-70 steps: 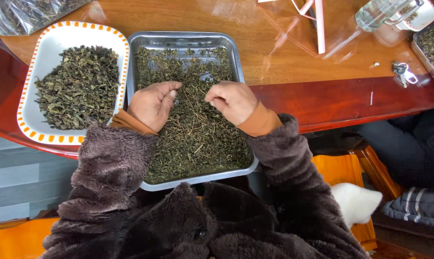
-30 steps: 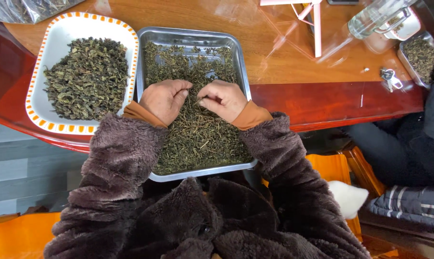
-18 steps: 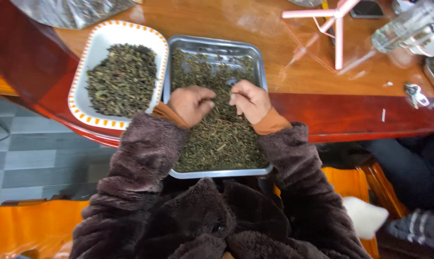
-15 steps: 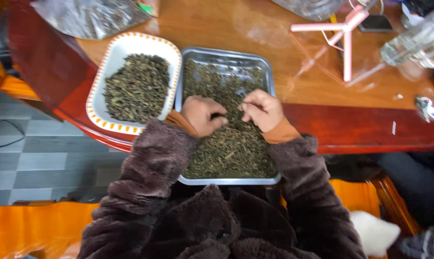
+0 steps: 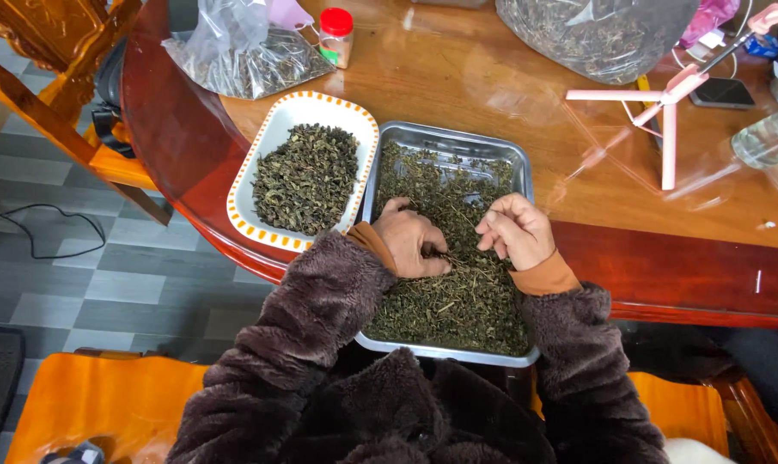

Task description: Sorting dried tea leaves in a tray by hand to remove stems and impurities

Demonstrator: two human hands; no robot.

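Observation:
A steel tray (image 5: 445, 137) full of dried green leaves and stems (image 5: 457, 301) hangs over the near edge of a round wooden table. My left hand (image 5: 410, 242) rests on the pile with its fingers curled into the leaves. My right hand (image 5: 515, 230) hovers just right of it, fingers pinched together on a thin bit of leaf or stem. To the left stands a white dish with an orange-dotted rim (image 5: 264, 150) heaped with darker sorted leaves (image 5: 307, 176).
Two clear plastic bags of leaves (image 5: 234, 60) (image 5: 595, 34) lie at the back, with a small red-capped jar (image 5: 335, 36). A pink stand (image 5: 664, 112), a phone (image 5: 722, 93) and a glass (image 5: 767, 142) sit right. Wooden chair (image 5: 54, 94) at left, orange cushion (image 5: 105, 404) below.
The view has swung left and pulled back, so the bags, the jar and the chair have come into sight. Both hands stay in the tray, left digging in, right lifted slightly with a pinch.

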